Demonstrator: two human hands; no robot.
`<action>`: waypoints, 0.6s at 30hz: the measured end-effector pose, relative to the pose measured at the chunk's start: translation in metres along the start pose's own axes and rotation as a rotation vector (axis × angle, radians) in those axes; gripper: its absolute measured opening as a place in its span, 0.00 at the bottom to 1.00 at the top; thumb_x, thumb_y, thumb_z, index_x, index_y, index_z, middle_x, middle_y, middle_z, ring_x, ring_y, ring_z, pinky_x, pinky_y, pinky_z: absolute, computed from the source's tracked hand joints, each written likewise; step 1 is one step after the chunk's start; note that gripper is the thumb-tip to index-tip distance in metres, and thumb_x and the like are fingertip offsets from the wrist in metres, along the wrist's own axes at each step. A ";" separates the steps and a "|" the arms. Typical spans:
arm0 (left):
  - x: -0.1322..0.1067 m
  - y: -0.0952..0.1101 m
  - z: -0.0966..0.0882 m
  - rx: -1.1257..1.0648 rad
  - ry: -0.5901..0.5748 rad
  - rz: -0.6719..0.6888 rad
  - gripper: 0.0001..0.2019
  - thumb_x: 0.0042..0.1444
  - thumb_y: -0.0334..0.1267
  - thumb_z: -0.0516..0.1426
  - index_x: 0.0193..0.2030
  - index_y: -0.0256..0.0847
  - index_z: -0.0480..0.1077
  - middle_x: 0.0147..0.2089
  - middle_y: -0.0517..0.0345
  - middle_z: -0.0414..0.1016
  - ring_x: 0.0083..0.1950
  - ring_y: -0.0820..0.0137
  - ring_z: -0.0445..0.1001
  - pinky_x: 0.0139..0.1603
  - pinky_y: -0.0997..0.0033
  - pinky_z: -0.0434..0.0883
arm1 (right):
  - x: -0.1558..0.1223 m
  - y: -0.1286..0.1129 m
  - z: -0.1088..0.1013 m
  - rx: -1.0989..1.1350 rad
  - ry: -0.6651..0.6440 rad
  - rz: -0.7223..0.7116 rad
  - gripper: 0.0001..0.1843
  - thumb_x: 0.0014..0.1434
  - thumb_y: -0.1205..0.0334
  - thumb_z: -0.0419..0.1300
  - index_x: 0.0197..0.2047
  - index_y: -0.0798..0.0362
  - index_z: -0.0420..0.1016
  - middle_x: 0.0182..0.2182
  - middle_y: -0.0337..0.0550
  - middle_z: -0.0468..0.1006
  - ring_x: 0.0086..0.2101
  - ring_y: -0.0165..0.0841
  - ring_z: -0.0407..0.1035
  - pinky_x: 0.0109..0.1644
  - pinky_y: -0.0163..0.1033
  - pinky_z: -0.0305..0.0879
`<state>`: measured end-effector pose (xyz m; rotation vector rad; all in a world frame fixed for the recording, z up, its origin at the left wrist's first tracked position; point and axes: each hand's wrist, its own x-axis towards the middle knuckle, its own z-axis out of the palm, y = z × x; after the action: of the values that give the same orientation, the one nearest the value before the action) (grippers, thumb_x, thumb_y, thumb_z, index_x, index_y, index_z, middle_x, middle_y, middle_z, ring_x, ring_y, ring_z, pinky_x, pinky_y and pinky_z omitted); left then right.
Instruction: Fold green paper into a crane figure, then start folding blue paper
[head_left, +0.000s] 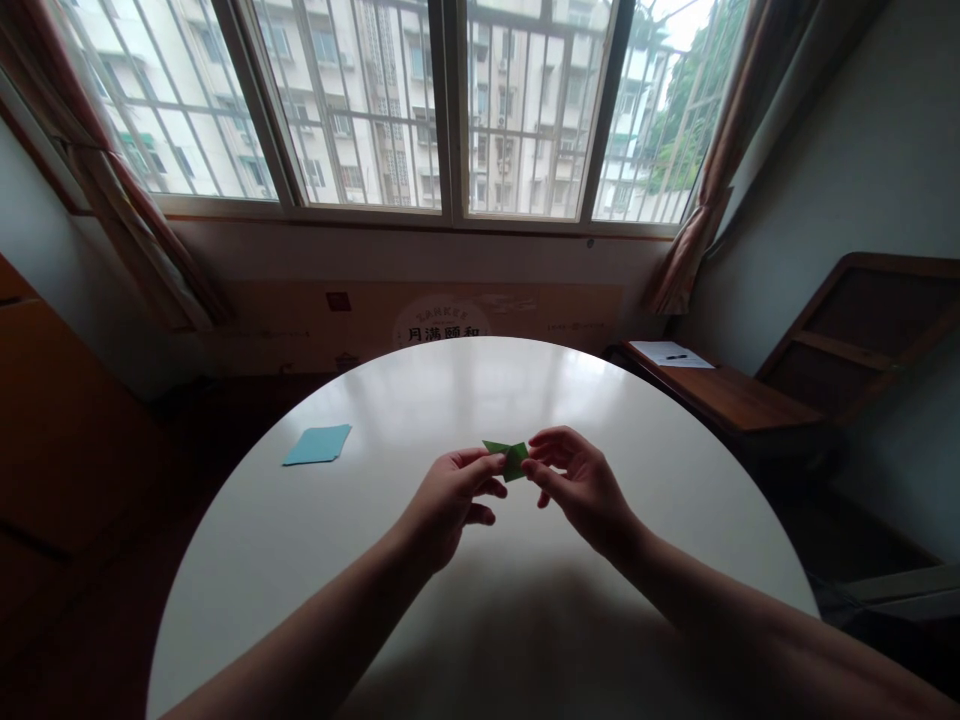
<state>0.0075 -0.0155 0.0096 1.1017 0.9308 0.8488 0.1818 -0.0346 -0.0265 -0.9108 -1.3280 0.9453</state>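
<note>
A small folded piece of green paper [510, 458] is held above the middle of the round white table [420, 400]. My left hand [450, 500] pinches its left end between thumb and fingers. On its right end, my right hand [574, 482] pinches with thumb and forefinger. Both hands hover just over the tabletop, fingers curled.
A light blue stack of paper sheets [318, 444] lies on the table's left part. Behind the table runs a low printed cardboard panel [439, 322] under a wide barred window. A brown side desk [720, 390] with a sheet and pen stands at the right.
</note>
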 end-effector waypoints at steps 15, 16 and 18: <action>0.007 0.004 -0.010 0.201 -0.100 -0.071 0.11 0.51 0.41 0.67 0.33 0.34 0.77 0.30 0.57 0.75 0.25 0.75 0.71 0.20 0.80 0.64 | -0.003 -0.002 -0.008 0.155 -0.084 0.198 0.13 0.51 0.61 0.72 0.39 0.54 0.77 0.30 0.41 0.80 0.29 0.31 0.72 0.23 0.31 0.71; 0.007 0.004 -0.010 0.208 -0.102 -0.074 0.10 0.50 0.41 0.67 0.32 0.34 0.77 0.30 0.57 0.76 0.25 0.75 0.71 0.20 0.79 0.64 | -0.003 -0.002 -0.007 0.154 -0.084 0.188 0.12 0.52 0.62 0.72 0.39 0.54 0.77 0.30 0.41 0.80 0.29 0.32 0.73 0.23 0.32 0.72; 0.008 0.003 -0.011 0.221 -0.106 -0.077 0.10 0.49 0.40 0.67 0.30 0.35 0.76 0.29 0.57 0.76 0.25 0.75 0.72 0.21 0.79 0.65 | -0.004 -0.004 -0.007 0.155 -0.080 0.158 0.09 0.53 0.64 0.70 0.37 0.54 0.77 0.29 0.40 0.80 0.29 0.32 0.73 0.23 0.33 0.73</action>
<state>0.0000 -0.0038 0.0094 1.2796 0.9879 0.6285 0.1891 -0.0397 -0.0247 -0.8748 -1.2445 1.2008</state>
